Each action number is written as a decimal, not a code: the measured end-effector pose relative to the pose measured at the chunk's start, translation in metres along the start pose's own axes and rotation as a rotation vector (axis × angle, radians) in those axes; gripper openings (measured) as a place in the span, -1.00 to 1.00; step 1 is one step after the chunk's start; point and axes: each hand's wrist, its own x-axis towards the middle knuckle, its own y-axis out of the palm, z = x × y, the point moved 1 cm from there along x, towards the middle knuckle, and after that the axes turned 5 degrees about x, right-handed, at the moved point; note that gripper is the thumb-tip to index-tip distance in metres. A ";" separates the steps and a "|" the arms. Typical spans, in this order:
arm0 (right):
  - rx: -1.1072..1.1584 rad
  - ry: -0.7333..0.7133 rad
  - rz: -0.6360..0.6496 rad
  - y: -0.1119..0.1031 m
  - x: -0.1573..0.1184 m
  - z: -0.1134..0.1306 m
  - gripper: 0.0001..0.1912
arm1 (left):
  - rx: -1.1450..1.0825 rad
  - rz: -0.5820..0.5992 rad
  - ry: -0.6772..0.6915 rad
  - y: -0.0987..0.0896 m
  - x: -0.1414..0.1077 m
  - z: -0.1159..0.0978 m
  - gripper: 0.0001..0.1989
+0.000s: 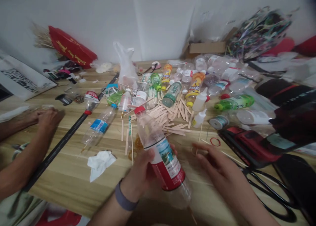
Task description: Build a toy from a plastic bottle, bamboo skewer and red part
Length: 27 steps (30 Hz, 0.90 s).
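Note:
A clear plastic bottle (163, 153) with a red cap and a red, white and blue label leans up and to the left in front of me. My left hand (143, 168) is wrapped round its middle, the thumb on the label. A thin stick shows below the bottle's lower end. To the right of the bottle, my right hand (217, 166) hovers over the table, thumb and index finger close together at a small thin loop (195, 151) that looks like a rubber band. Motion blurs these fingers. Flat wooden sticks (170, 112) lie piled beyond the bottle.
Many bottles stand or lie at the back. Black scissors (271, 189) and a red and black power tool (249, 147) are at the right. A crumpled tissue (101, 163), a blue-labelled bottle (100, 125) and a long black tube (61, 145) lie left, near another person's hands (48, 120).

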 end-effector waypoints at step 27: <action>-0.249 -0.165 0.039 0.016 0.007 -0.016 -0.56 | 0.067 -0.104 0.318 -0.001 0.000 0.009 -0.53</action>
